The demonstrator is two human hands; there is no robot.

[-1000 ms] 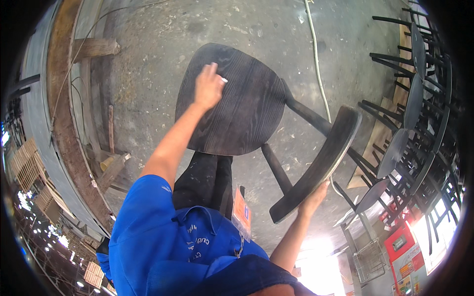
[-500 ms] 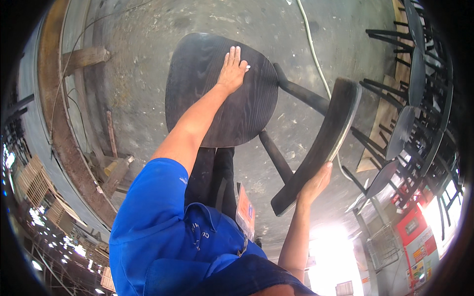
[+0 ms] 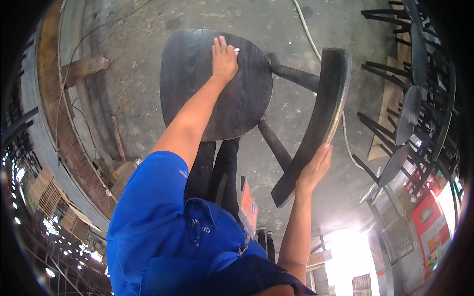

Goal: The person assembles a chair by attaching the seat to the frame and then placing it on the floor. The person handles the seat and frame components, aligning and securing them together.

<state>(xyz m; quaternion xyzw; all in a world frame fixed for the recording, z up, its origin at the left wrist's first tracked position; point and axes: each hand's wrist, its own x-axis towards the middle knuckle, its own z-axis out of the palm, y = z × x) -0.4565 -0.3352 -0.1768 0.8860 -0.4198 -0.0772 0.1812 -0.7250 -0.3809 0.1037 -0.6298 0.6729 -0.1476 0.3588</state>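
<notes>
A dark wooden chair stands in front of me, its wide seat (image 3: 185,84) showing wood grain. Two round posts (image 3: 276,143) link the seat to a curved backrest (image 3: 323,106) on the right. My left hand (image 3: 225,61) lies on the far part of the seat, fingers stretched out over the surface. A small white bit (image 3: 237,50) shows at its thumb side; I cannot tell whether it is held or stuck on. My right hand (image 3: 314,170) grips the outer edge of the backrest near its lower end, the palm side hidden.
Several dark chairs (image 3: 410,116) stand crowded along the right. A pale hose (image 3: 308,29) runs over the concrete floor behind the backrest. At left is a long workbench or frame with a brown edge (image 3: 74,143) and a protruding wooden beam (image 3: 89,69). Red panels (image 3: 428,214) stand at lower right.
My left hand has slid a little away and to the left across the seat. The chair sits slightly higher in view, its backrest more upright. My right hand still grips the backrest.
</notes>
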